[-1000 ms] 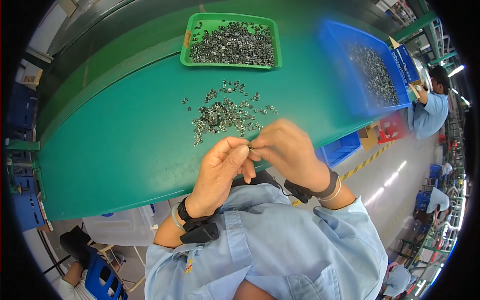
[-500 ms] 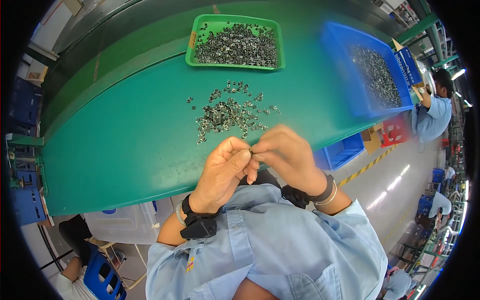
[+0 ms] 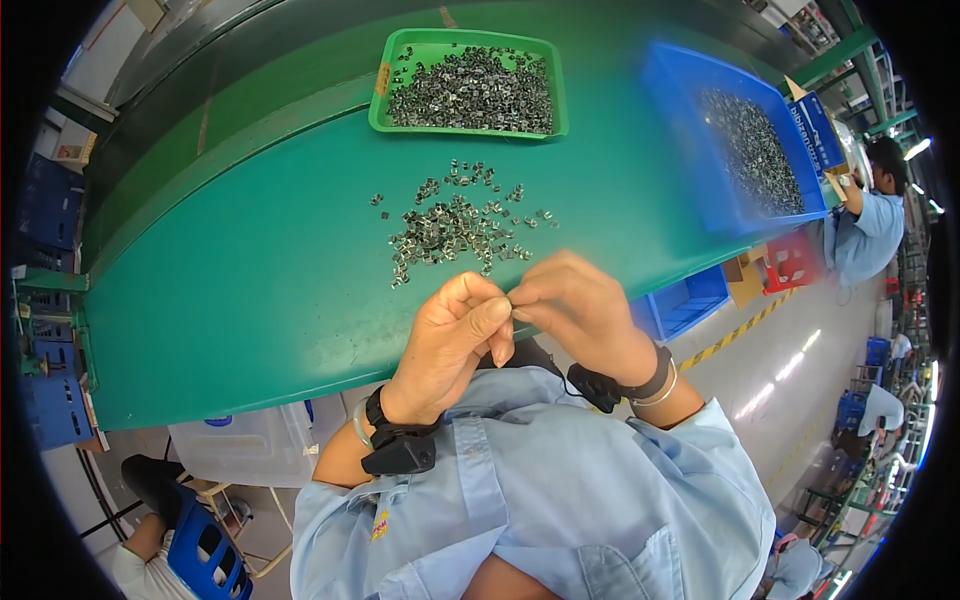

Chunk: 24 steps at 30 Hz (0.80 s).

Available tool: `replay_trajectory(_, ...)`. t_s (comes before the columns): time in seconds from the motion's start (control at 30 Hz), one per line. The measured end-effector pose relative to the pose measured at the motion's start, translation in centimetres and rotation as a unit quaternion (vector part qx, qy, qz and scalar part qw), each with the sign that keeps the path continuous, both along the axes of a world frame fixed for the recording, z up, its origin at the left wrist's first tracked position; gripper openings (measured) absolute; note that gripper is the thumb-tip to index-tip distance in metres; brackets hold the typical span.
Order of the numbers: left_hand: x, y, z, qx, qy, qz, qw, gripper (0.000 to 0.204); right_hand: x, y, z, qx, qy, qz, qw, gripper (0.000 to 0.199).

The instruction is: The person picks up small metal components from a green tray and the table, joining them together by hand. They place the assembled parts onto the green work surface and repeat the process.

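My left hand (image 3: 455,345) and my right hand (image 3: 580,310) meet fingertip to fingertip just over the near edge of the green table (image 3: 250,290). Between the pinched fingers sits a small metal part (image 3: 511,298), mostly hidden. Just beyond the hands lies a loose pile of small grey metal parts (image 3: 455,228) on the table. Both wrists wear dark bands.
A green tray (image 3: 465,125) full of metal parts stands at the back of the table. A blue bin (image 3: 680,110) with more parts is at the right. Another person in a light blue shirt (image 3: 865,225) works at far right. Blue crates (image 3: 690,300) sit under the table.
Both hands stay pinched together over the table edge with only slight finger movement. The view has shifted a little.
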<state>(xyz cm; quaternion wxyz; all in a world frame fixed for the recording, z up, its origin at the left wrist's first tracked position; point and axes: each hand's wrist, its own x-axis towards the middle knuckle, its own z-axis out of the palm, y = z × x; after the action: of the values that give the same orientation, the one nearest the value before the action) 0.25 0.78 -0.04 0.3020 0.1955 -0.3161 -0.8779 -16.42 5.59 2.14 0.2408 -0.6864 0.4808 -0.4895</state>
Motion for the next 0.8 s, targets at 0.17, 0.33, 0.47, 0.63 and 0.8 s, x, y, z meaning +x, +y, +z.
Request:
replay_trajectory(0.17, 0.3, 0.1, 0.1, -0.014, -0.020, 0.005, 1.000, 0.018, 0.1, -0.1, -0.1, -0.015, 0.018, 0.007, 1.000, 0.020)
replay_trajectory(0.33, 0.4, 0.4, 0.2, 0.025, 0.031, 0.005, 0.999, 0.016, 0.5, -0.1, -0.4, -0.015, -0.034, 0.002, 0.999, 0.019)
replay_trajectory(0.47, 0.3, 0.5, -0.5, 0.075, 0.119, -0.020, 0.990, 0.017, 0.8, 0.0, -0.6, -0.017, -0.054, 0.001, 0.998, 0.019)
replay_trajectory(0.63, 0.1, 0.6, -1.0, 0.079, 0.152, -0.024, 0.985, 0.016, 1.0, -0.1, -0.7, -0.033, -0.037, 0.002, 0.999, 0.019)
replay_trajectory(0.8, 0.3, 0.5, -0.5, 0.086, 0.129, -0.014, 0.988, 0.015, 1.1, -0.2, -0.5, -0.041, -0.018, 0.000, 0.999, 0.020)
